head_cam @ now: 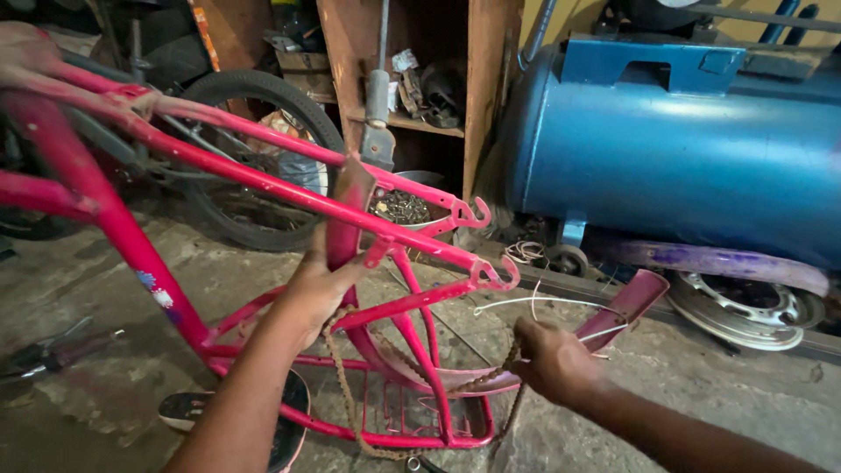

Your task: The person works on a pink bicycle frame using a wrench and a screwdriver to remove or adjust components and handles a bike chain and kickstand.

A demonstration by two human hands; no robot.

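Your two hands work a rusty chain on a pink bicycle frame.

Your left hand (320, 285) is clenched around the pink mudguard (613, 311) where it rises through the bicycle frame (263, 180), and your right hand (552, 359) pinches the rusty chain (346, 385), which sags in a loop from the frame to the concrete floor (701, 377). Both open rear dropouts (491, 273) point toward a blue air tank (683, 149). Behind the frame a loose bicycle wheel (263, 158) leans near wooden shelves (420, 88).
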